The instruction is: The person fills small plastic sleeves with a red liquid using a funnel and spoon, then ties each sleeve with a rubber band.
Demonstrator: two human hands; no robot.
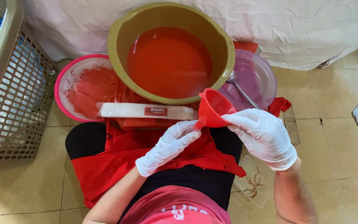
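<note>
gloved hands [228, 139] on red funnel [213, 108]

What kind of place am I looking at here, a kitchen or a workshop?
Probably a home floor workspace for small-scale drink packing: tiled floor, a laundry basket, an olive basin of red liquid, and gloved hands holding a red funnel.
</note>
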